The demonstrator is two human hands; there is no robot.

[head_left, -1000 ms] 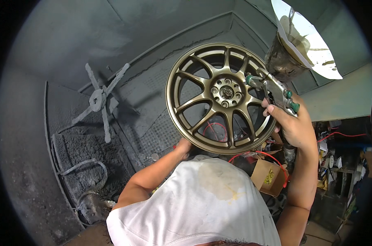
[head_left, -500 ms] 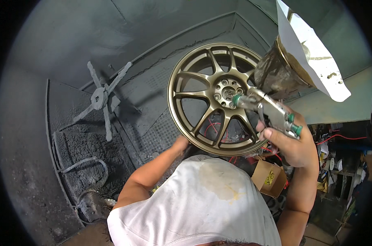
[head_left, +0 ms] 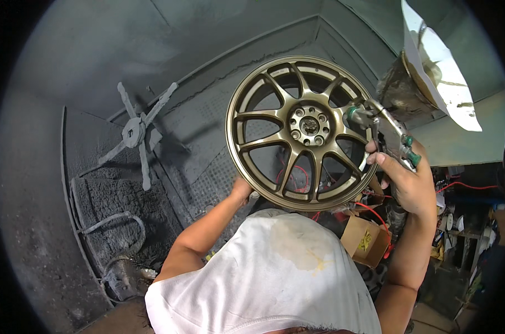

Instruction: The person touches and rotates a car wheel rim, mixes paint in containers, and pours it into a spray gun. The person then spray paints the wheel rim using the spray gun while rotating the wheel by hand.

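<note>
A bronze-coloured car wheel [head_left: 288,158] with paired spokes faces me in front of my chest. My right hand [head_left: 411,183] is wrapped round a metal spray gun [head_left: 390,132] with green knobs, held over the wheel's right edge. A paint-smeared cup [head_left: 398,88] sits on the gun, with a white sheet [head_left: 443,72] round its upper end. My left hand [head_left: 241,189] is at the wheel's lower left rim. Its fingers are hidden behind the rim, so their grip does not show.
A grey-coated stand with several arms [head_left: 134,133] is at the left. Below it lies a rough dark filter pad [head_left: 119,206] with a hose [head_left: 116,220] across it. An open cardboard box [head_left: 355,234] and red hoses [head_left: 375,211] are below right, near cluttered shelves [head_left: 464,234].
The wheel has turned a little counterclockwise. My right hand has moved right with the spray gun, off the wheel's hub. My left hand has shifted slightly left.
</note>
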